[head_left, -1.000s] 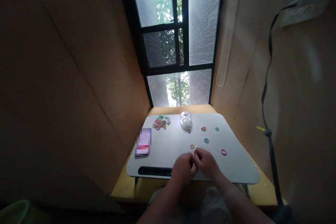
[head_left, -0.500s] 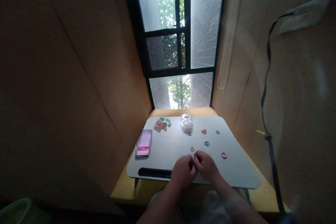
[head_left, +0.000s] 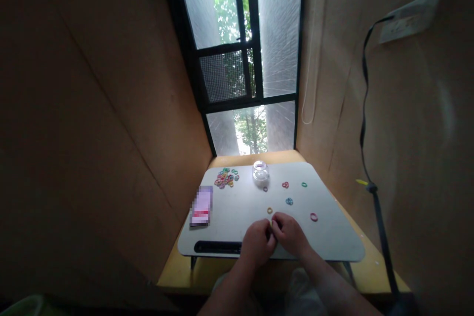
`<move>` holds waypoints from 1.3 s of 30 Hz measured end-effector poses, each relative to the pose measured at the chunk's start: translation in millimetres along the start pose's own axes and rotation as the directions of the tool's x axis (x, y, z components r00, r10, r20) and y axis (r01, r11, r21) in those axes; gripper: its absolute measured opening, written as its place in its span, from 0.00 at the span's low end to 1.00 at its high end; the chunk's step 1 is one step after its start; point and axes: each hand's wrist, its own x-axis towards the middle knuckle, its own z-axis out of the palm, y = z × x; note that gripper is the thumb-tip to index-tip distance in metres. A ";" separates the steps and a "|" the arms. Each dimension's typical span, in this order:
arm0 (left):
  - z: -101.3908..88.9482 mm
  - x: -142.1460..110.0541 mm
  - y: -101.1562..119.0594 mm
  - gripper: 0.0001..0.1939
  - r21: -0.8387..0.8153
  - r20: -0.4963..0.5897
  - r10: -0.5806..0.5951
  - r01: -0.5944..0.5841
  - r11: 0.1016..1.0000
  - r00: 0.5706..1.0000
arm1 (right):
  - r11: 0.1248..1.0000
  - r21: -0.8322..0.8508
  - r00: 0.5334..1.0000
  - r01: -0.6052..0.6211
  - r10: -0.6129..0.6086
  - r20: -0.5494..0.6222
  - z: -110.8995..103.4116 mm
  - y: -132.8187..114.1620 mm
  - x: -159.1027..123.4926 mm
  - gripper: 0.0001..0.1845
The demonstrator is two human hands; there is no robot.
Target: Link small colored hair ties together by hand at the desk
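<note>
My left hand [head_left: 259, 241] and my right hand [head_left: 289, 233] meet at the near middle of the white lap table [head_left: 229, 217]. Fingers on both are closed in a pinch, tips touching. Between them shows a bit of a small yellow band [head_left: 271, 224], mostly hidden, which looks like a hair tie. Just beyond the fingertips lies a yellow hair tie [head_left: 269, 211]. Farther off are blue hair ties [head_left: 289, 201], red ones [head_left: 285, 184], a green one [head_left: 304, 184], a purple one [head_left: 265, 189] and, to the right, a pink one [head_left: 314, 217].
A pile of multicoloured hair ties [head_left: 224, 179] lies at the far left. A clear round jar [head_left: 260, 174] stands at the back middle. On the left is a phone [head_left: 202, 206], its screen blurred. A black slot [head_left: 218, 247] runs along the near edge. A black cable [head_left: 365, 98] hangs at right.
The view has shifted slightly, so the window and cable sit farther left. Both hands stay together in the same pinch, and a little more yellow shows between the fingertips.
</note>
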 end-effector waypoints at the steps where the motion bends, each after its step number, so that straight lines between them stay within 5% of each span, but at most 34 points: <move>1: -0.4 0.0 0.3 0.03 0.002 0.001 -0.003 0.003 1.000 1.000 | 1.000 0.002 1.000 0.000 0.000 0.002 -0.2 -0.2 -0.1 0.11; 39: -3.2 -1.8 0.4 0.03 0.013 0.011 -0.028 0.028 1.000 1.000 | 0.999 -0.032 1.000 0.026 -0.026 0.006 1.4 0.5 -0.1 0.12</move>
